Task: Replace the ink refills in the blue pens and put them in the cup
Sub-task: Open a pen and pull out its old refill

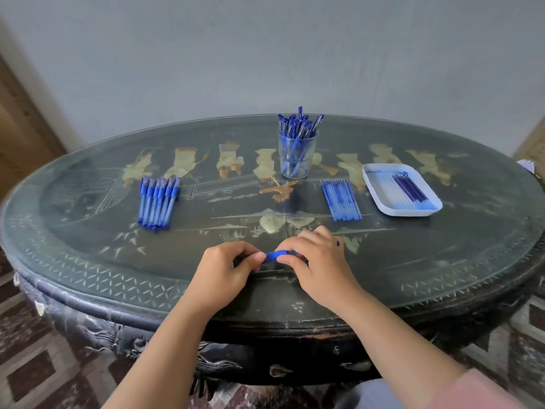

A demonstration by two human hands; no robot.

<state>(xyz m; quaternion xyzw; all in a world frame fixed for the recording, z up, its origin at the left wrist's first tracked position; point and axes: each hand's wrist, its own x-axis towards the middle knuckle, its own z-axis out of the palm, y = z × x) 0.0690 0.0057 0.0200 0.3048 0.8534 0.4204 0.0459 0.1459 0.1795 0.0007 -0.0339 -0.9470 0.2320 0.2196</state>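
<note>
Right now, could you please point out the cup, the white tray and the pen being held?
cup [298,162]: head view, on its clear front wall.
white tray [413,212]: head view, on its near rim.
held pen [275,256]: head view, on its ribbed blue grip.

Head-worn view, forward and down over the table [442,261].

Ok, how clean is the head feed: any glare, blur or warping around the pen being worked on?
Head view: wide-angle lens bows the table rim; glass top shows soft sheen, no harsh glare; light is flat, shadows weak; the pen is slightly soft, mostly covered by the left hand and right hand.
</note>
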